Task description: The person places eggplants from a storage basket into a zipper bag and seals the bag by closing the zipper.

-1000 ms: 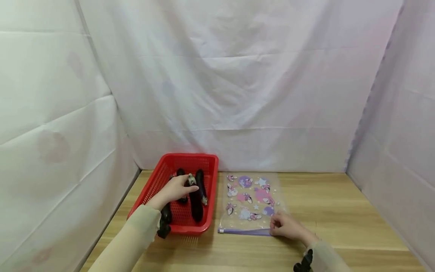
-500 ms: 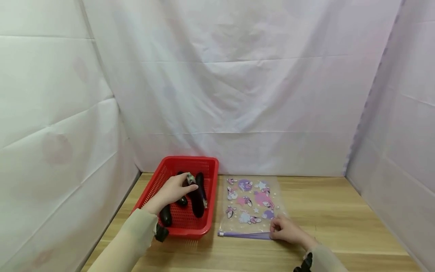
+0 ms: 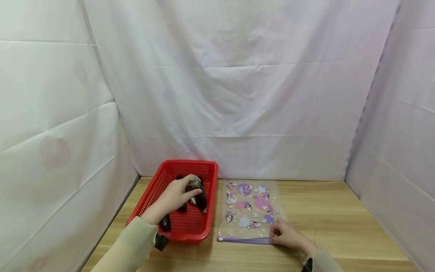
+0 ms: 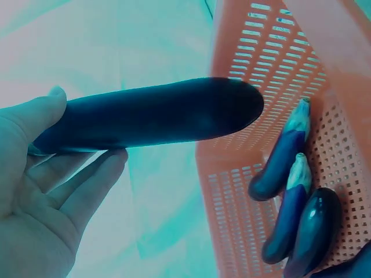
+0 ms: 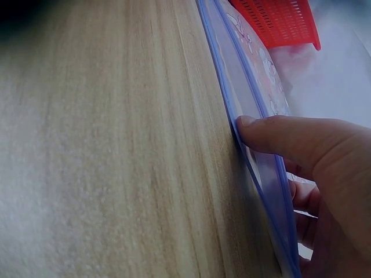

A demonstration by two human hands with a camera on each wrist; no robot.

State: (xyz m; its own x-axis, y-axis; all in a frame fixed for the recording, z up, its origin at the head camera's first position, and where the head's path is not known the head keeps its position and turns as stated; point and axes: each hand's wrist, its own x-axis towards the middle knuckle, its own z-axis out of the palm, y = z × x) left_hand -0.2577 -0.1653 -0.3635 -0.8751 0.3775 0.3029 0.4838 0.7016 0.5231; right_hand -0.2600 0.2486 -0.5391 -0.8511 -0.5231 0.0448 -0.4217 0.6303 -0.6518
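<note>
A dark purple eggplant [image 3: 202,199] is gripped near its green stem end by my left hand [image 3: 175,197], over the red basket. In the left wrist view the eggplant [image 4: 168,116] lies between thumb and fingers, clear of the basket [image 4: 359,63], where several other eggplants [image 4: 284,162] rest. To the basket's right, a clear zipper bag [image 3: 253,211] with pink and purple cartoon prints lies flat. My right hand [image 3: 287,235] pinches its purple zip edge near the right end. In the right wrist view the two purple strips [image 5: 264,110] stand apart near the thumb.
The red basket [image 3: 188,238] stands at the back left of the wooden table [image 3: 340,226]. A white slider [image 3: 220,239] sits at the zip's left end. White cloth [image 3: 238,102] hangs behind the table and along both sides.
My left hand has lifted the eggplant from among the others, and its free end has swung slightly right and away. My right hand stays at the bag's edge. The head view has tilted up a little.
</note>
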